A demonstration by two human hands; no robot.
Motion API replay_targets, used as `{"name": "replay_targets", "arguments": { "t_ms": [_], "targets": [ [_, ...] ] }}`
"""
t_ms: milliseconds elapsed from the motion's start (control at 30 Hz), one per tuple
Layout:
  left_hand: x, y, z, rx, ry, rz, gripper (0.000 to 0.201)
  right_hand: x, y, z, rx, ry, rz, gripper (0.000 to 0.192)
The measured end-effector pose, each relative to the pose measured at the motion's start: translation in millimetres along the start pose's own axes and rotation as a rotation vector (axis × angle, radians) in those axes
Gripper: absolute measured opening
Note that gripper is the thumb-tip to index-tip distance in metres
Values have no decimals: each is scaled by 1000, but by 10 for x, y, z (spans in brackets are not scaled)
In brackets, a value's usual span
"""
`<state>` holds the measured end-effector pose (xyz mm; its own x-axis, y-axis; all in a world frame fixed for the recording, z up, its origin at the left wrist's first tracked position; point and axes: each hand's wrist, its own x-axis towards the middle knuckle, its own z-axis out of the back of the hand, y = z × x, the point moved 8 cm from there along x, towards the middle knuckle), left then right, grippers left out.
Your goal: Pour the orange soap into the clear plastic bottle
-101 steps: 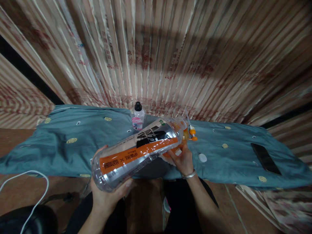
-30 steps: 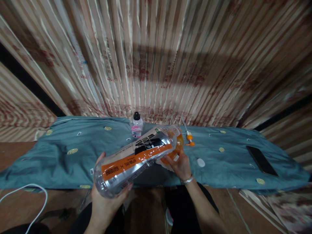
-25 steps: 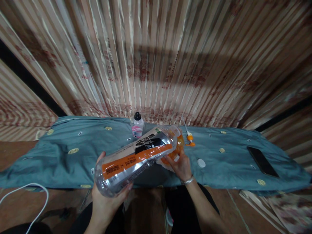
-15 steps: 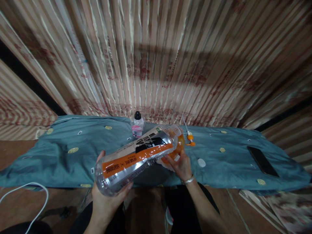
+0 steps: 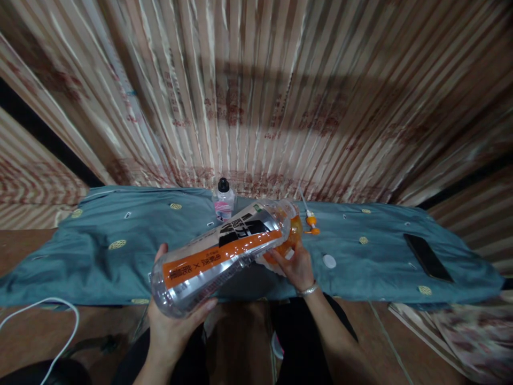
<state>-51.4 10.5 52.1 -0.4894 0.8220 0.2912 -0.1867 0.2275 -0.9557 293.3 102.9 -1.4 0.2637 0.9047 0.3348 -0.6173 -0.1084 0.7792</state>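
My left hand [image 5: 170, 326] is closed round the base end of a large clear plastic bottle [image 5: 224, 256] with a silver and orange label. The bottle is tilted, its base low on the left and its neck end up on the right. Under the neck end, my right hand [image 5: 300, 268] grips a translucent orange bottle [image 5: 295, 232], partly hidden behind the large bottle and my fingers. Whether the two mouths touch, I cannot tell. Just right of them lies an orange and white pump head [image 5: 311, 222] with a thin tube. A white round disc [image 5: 329, 261] lies near my right wrist.
Blue-green patterned cloth [image 5: 116, 272] covers the table. A small clear bottle with a black cap [image 5: 223, 202] stands at the back, and a black phone [image 5: 428, 256] lies on the right. Striped curtain [image 5: 256, 107] hangs behind. A white cable [image 5: 76, 315] loops at lower left.
The whole view has shifted slightly, and everything appears a little further left and higher. Both hands keep their holds, and the large bottle stays tilted against the orange one much as before.
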Motion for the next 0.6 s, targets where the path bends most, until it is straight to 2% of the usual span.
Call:
{"name": "replay_targets", "arguments": {
  "t_ms": [400,600],
  "targets": [
    [5,-62,-5,46,-20,-64,130,-7,21,8,-52,8,10,78],
    [16,-15,10,14,-30,-31,133,6,-1,5,-33,21,-5,83]
  ]
}}
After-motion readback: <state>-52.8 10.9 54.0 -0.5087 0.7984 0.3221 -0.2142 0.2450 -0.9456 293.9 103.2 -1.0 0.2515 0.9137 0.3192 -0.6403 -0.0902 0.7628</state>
